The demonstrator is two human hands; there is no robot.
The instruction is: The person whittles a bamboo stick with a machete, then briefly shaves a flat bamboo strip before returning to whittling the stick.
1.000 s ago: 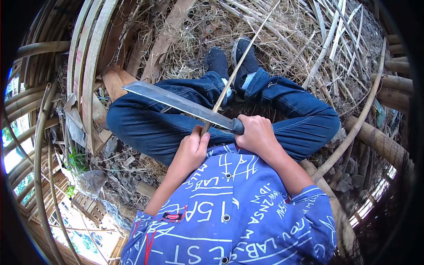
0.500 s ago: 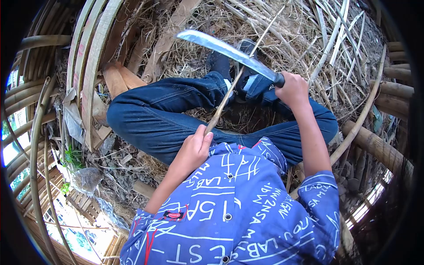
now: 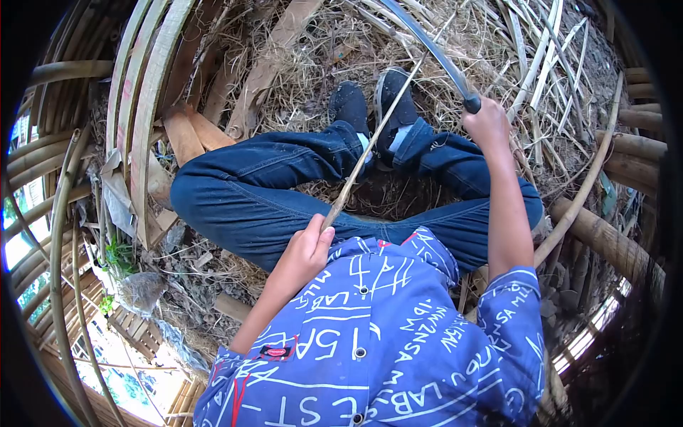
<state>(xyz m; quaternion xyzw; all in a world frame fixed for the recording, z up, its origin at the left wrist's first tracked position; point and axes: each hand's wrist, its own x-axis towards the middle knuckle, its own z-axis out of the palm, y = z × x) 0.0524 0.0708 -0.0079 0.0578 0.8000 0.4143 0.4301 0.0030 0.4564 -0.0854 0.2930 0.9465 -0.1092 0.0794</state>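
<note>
My left hand [image 3: 307,248], close to my lap, is wrapped round the near end of a thin wooden stick [image 3: 365,154]. The stick slants up and away to the right, over my crossed legs and past my shoes [image 3: 395,96]. On the right, my right hand [image 3: 489,128] grips the black handle of a machete [image 3: 440,55] with a long, curved blade. The blade points away and up to the left, its tip at the top of the view. Partway along, the blade overlaps the far part of the stick in this view.
Dry straw and split sticks [image 3: 530,78] cover the ground ahead and to the right. Long flat wooden strips [image 3: 146,107] stand at the left. Bamboo poles [image 3: 605,235] lie on the right, with a curved cane [image 3: 585,206] beside my knee. Bamboo slats rise at far left.
My right hand has moved forward and slightly right, sliding the machete farther out along the stick. Its blade has swung to point more away from me. My left hand stays nearly in place.
</note>
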